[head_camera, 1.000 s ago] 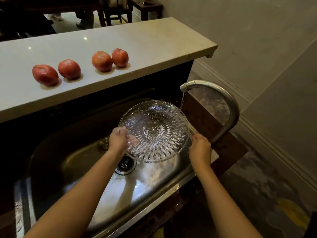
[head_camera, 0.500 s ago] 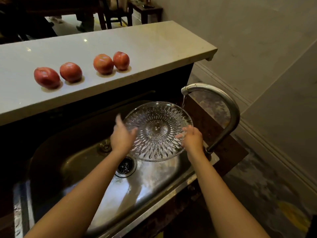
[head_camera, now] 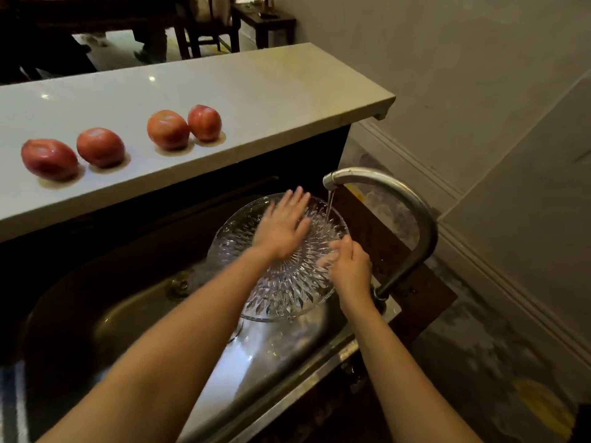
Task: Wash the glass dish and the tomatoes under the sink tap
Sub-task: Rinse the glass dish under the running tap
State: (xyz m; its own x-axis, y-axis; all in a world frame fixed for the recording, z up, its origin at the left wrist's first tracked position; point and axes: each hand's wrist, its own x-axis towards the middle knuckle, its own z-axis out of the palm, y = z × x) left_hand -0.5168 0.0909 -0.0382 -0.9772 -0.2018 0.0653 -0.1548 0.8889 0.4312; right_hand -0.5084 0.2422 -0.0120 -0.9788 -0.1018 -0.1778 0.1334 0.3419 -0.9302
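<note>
So compared to half a second back, the left hand (head_camera: 283, 228) is no longer at the left rim. It's now laid flat on the inside of the glass dish (head_camera: 287, 292), fingers straight and spread, a bit motion-blurred. The right hand (head_camera: 350, 270) has slid along the right rim and grips it with curled fingers, thumb on top. The dish is held tilted over the sink (head_camera: 128, 314), its far edge right under the running water (head_camera: 329, 203).

Around it: four tomatoes (head_camera: 100, 147) sit in a row on the pale, glossy stone surface (head_camera: 256, 100) behind the sink, in two pairs, red, smooth and roundish. The left forearm crosses over the basin and hides the drain. The sink is dull brushed steel. The dish is clear cut glass with a petal pattern radiating from the centre. On the right, the curved metal tap (head_camera: 412, 206) arches over it.
</note>
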